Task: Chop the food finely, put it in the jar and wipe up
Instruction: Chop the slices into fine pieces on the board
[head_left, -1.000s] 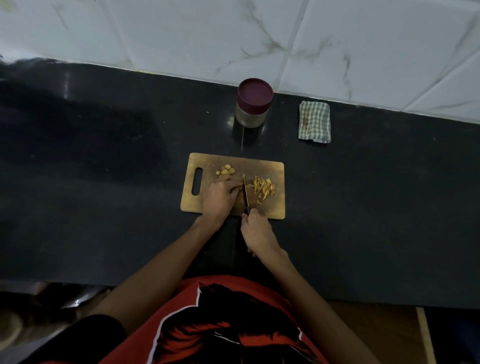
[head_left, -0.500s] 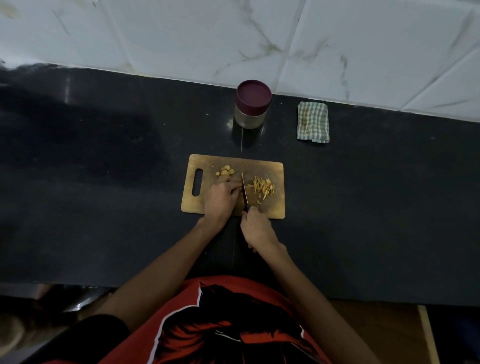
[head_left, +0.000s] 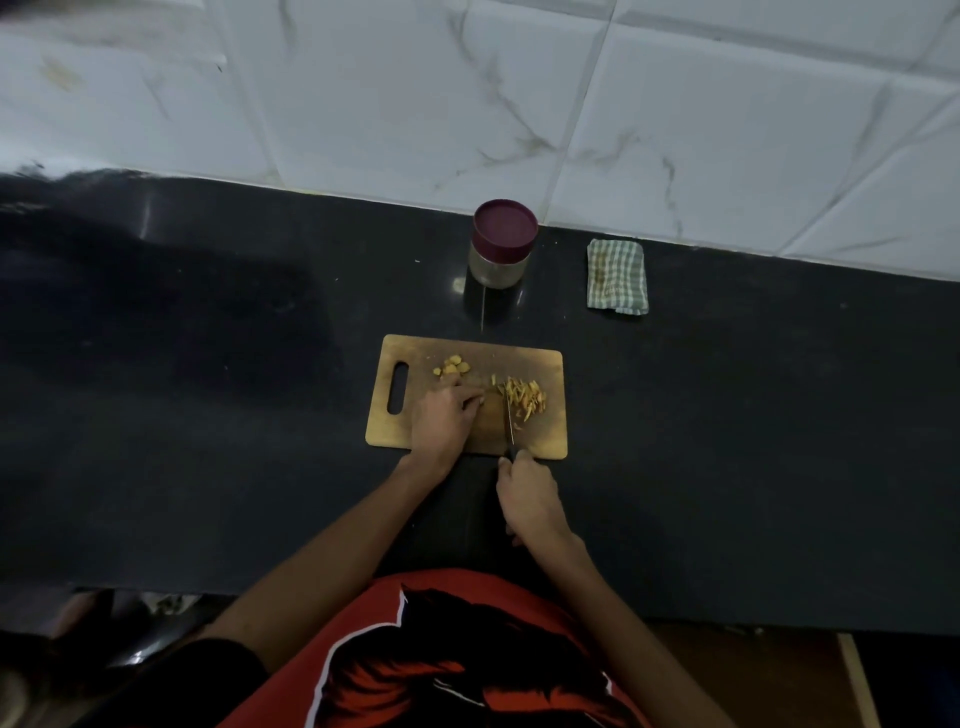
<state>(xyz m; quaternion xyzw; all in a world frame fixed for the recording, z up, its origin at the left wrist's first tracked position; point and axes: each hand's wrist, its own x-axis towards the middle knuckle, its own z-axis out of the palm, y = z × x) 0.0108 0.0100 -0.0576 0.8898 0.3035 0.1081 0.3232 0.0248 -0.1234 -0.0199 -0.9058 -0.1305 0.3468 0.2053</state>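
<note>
A wooden cutting board lies on the black counter. On its right half is a pile of thin yellow strips; a few yellow chunks sit near its far edge. My left hand rests on the board with fingertips pressing a small piece beside the blade. My right hand grips the handle of a knife, whose blade lies along the left side of the strips. Behind the board stands a jar with a maroon lid on it.
A folded checked cloth lies to the right of the jar by the white tiled wall. The black counter stretches left and right of the board. My red shirt fills the bottom of the view.
The knife has shifted slightly right, up against the pile of strips, and my right hand has drawn back a little. My left hand stays on the board.
</note>
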